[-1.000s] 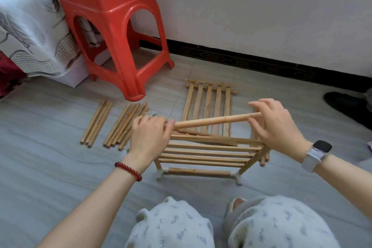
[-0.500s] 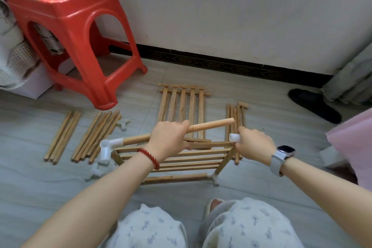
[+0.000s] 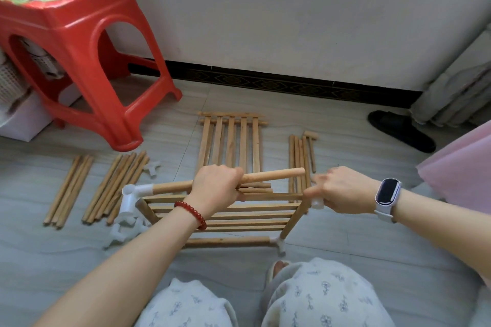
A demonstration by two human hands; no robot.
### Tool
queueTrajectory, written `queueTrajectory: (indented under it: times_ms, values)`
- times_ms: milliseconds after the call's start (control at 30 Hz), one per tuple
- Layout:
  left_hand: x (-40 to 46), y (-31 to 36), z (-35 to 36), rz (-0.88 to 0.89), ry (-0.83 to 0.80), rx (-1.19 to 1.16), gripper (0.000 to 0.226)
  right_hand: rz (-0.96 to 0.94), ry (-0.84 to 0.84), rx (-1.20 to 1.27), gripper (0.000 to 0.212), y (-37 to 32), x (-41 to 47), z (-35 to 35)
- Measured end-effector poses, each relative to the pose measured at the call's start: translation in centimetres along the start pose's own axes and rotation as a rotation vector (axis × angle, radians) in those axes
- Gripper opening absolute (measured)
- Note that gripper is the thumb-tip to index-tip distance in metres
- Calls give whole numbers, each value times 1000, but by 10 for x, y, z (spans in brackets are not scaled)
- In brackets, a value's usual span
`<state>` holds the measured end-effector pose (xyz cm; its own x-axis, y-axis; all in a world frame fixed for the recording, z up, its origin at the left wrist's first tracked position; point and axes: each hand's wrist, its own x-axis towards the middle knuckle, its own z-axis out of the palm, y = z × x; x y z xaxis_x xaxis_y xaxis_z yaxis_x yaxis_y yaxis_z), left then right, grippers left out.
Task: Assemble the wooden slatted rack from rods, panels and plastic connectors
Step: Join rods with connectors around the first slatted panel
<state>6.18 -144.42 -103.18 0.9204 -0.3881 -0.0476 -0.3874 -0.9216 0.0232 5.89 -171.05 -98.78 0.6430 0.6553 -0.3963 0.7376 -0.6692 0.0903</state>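
Note:
A partly built wooden rack (image 3: 233, 216) stands on the floor in front of my knees, with a slatted shelf between four short posts. My left hand (image 3: 216, 188) grips a thick wooden rod (image 3: 276, 175) that runs across the rack's top. The rod's left end sits in a white plastic connector (image 3: 132, 195) on the left post, and its right end hangs free in the air. My right hand (image 3: 342, 190) holds a small white connector (image 3: 317, 204) on top of the right post. A second slatted panel (image 3: 231, 143) lies flat on the floor behind the rack.
Two bundles of loose rods (image 3: 106, 188) lie on the floor to the left, another bundle (image 3: 300, 159) to the right. Spare white connectors (image 3: 122, 231) sit by the rack's left corner. A red plastic stool (image 3: 77, 42) stands at the back left, a black slipper (image 3: 401, 130) by the wall.
My left hand slid from the rod's left end to its middle, uncovering the left connector. My right hand let go of the rod and took hold of the connector on the right post.

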Motion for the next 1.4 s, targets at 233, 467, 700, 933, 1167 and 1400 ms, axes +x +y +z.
queueTrajectory:
  times_ms: [233,467,700,933,1167,1400]
  values:
    - [5,7,-3,-12,26,56,26,507,203,660,25,-22,6,9]
    - [8,9,-1,-30,48,52,20,190,572,181,17,-14,2,-34]
    - [0,4,-2,-45,74,-181,28,736,378,575,19,-3,3,-2]
    - [-11,6,-3,-25,161,-161,31,813,283,694,20,0,3,13]
    - [-17,4,-6,-56,183,-189,24,748,298,613,16,-6,17,6]
    - [-21,4,-12,-98,201,-215,25,674,262,523,26,-10,25,-10]
